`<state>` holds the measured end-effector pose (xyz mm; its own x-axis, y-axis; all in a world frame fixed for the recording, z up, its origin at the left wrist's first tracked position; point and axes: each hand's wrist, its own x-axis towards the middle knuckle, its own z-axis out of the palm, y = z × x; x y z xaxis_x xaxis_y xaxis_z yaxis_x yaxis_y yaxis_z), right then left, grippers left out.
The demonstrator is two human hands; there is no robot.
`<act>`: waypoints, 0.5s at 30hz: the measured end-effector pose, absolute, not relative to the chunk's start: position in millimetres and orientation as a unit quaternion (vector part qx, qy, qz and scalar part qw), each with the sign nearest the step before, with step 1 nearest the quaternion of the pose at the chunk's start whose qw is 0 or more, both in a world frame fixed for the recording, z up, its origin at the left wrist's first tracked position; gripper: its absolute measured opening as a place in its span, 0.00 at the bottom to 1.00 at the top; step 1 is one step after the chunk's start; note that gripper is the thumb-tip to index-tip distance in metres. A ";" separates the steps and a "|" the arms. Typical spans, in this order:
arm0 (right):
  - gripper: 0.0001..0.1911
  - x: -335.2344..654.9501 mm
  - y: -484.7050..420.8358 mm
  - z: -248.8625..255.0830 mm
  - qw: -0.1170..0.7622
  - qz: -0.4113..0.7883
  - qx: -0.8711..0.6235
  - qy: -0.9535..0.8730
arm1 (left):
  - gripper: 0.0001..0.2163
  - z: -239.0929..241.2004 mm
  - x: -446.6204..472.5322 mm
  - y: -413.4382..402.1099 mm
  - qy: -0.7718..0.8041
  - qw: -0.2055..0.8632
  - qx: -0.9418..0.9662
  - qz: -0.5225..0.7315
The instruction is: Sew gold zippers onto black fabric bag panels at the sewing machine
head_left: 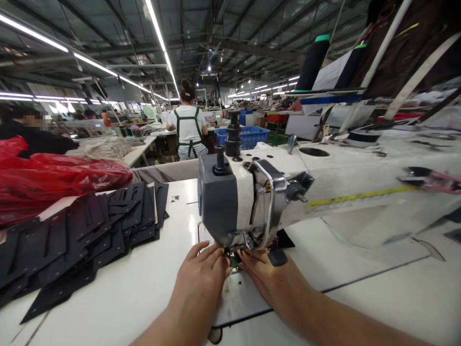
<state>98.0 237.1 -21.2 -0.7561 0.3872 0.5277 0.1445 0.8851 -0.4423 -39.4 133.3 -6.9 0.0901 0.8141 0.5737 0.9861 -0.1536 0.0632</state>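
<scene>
Under the head of a white and grey sewing machine (218,202), my two hands meet from either side of the presser foot (234,259). My left hand (203,274) has its fingers close together, their tips at the foot's left side. From the right, my right hand (275,276) reaches in, its fingertips partly hidden behind the machine's metal parts. A flat black piece (287,239) shows beyond my right hand, and both hands appear closed on its edge; most of it is hidden. To the left, several slotted black panels (86,230) lie in an overlapping spread.
A red plastic bag (68,173) lies behind the panels. On the machine arm are a yellow tape measure (360,196) and pink-handled scissors (441,181). Black thread cones (313,62) stand above right. Beyond are a blue basket (248,138) and a person in a green-strapped apron (189,127).
</scene>
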 end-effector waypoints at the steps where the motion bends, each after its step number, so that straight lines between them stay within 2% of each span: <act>1: 0.13 98.6 237.3 -19.9 0.314 0.193 -0.144 -0.919 | 0.08 -6.1 -39.1 133.4 -0.628 0.170 -0.717 -0.251; 9: 0.13 100.2 236.9 -16.9 0.312 0.134 -0.113 -0.934 | 0.12 -8.9 -40.8 135.3 -0.611 0.200 -0.714 -0.277; 12: 0.10 108.3 247.9 -13.8 0.317 0.068 -0.120 -0.938 | 0.11 -9.5 -42.3 134.5 -0.616 0.196 -0.707 -0.287; 15: 0.12 126.4 260.4 -11.4 0.291 -0.026 -0.161 -0.943 | 0.09 -1.3 -40.0 126.6 -0.632 0.170 -0.700 -0.287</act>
<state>126.4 260.4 -11.4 -0.7787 0.2892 0.5568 0.3191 0.9466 -0.0454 -40.0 126.6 -1.3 0.0379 0.7870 0.6158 0.9817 -0.1445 0.1242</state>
